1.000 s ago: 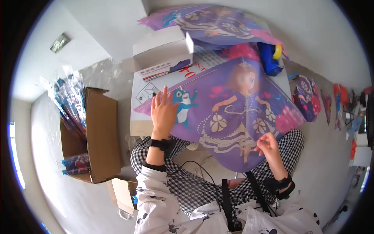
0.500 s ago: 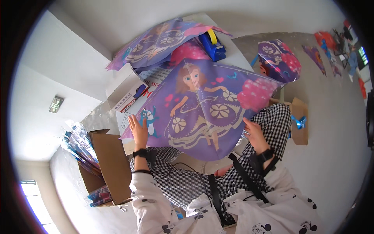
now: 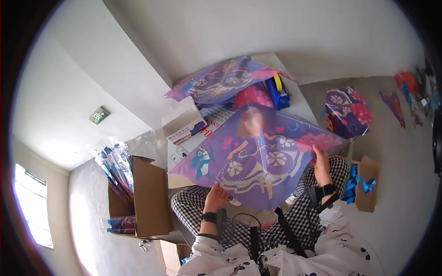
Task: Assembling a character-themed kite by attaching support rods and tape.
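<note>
A purple kite (image 3: 246, 161) printed with a princess in a gown, pink hearts and a teal animal spreads across my lap and the near part of the table. My left hand (image 3: 216, 198) is closed on its lower left edge, below the teal animal. At the right edge, next to the pink printed patch, my right hand (image 3: 322, 166) grips the sheet with the fingers over the top. A matching kite (image 3: 221, 83) lies rumpled at the back of the table. Beside it stands a blue tape dispenser (image 3: 278, 95) with a yellow roll.
A small white box (image 3: 182, 123) stands open at the table's left. On the left, a cardboard box (image 3: 152, 198) holds plastic-wrapped bundles (image 3: 115, 168). A smaller carton (image 3: 368, 195) with blue ribbon is at the right. Another purple printed piece (image 3: 348, 112) lies right of the table.
Both hands were off the kite with fingers spread; now they hold its edges. My left hand has come down toward the lower edge, my right up along the right side. The view has shifted.
</note>
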